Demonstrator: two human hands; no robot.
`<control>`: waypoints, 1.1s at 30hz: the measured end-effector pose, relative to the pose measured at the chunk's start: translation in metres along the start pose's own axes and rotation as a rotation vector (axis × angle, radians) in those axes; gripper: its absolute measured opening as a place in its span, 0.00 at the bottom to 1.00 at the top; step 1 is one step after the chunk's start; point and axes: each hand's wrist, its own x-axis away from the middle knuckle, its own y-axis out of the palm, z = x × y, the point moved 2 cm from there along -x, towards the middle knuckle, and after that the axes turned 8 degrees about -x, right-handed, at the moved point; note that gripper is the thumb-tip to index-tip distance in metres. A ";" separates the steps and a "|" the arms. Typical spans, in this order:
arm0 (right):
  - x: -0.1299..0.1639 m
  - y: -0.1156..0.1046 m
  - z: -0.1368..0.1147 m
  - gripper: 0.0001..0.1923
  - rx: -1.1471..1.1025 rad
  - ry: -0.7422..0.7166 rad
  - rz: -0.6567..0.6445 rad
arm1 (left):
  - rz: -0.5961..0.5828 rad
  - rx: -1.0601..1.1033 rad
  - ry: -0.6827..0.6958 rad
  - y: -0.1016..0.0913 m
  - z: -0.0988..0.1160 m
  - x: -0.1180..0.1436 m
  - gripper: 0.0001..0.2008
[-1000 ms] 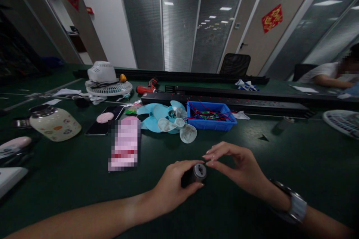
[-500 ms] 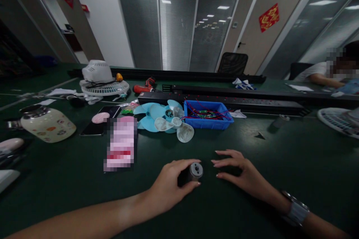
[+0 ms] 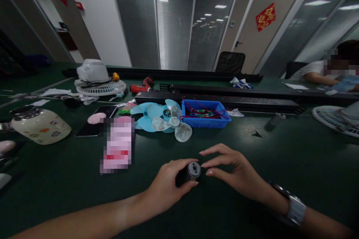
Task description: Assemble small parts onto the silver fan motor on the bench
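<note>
My left hand (image 3: 171, 183) is wrapped round a small grey metal cylinder (image 3: 194, 171), thumb on its near side and fingers on its far side. The cylinder stands upright on the dark green tabletop, and small dark holes show in its round top face. My right hand (image 3: 234, 170), with a watch on the wrist, hovers just right of the cylinder. Its fingers are apart and bent toward the cylinder, with nothing visible between them.
Beyond the hands lie pale blue fan blades (image 3: 157, 115) and a blue bin (image 3: 207, 119) of wires. A pink blurred item (image 3: 117, 145), a phone (image 3: 89, 129) and a cream flask (image 3: 42, 127) are left. Another metal cylinder (image 3: 276, 120) stands right. A person (image 3: 319, 73) sits far right.
My right hand has moved left, and its fingertips are now close beside the cylinder. My left hand keeps its hold on the cylinder. The whole view has shifted slightly.
</note>
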 end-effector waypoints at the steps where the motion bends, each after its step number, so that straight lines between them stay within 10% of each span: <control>1: -0.005 0.003 -0.006 0.06 0.002 -0.023 -0.004 | 0.001 0.001 -0.003 0.000 0.000 0.000 0.22; 33: -0.024 0.015 -0.010 0.03 -0.053 0.069 -0.011 | -0.001 0.023 0.023 -0.001 0.000 0.001 0.21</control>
